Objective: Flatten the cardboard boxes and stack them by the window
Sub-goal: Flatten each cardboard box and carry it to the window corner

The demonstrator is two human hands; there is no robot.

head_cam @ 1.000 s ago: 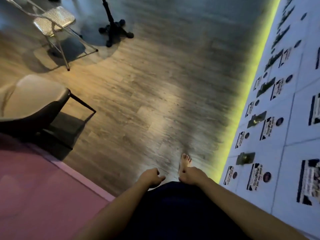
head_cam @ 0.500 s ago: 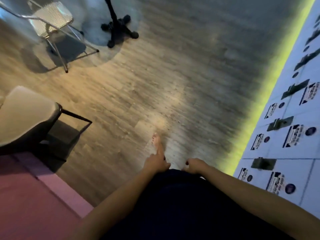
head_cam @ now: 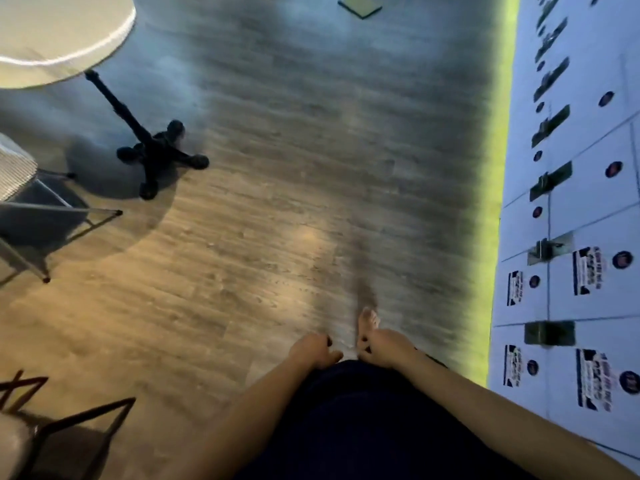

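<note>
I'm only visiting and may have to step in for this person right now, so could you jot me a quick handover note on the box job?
Left hand: loosely curled in front of the body, holding nothing.
Right hand: the same, holding nothing.
Cardboard boxes: none clearly in view. A flat yellowish piece lies on the floor far ahead, too blurred to identify. No window shows.
Surroundings: wooden floor, round table on a black pedestal to the left, white lockers along the right.
Done: nothing visible.
Left: find the boxes, flatten them, stack them by the window.
</note>
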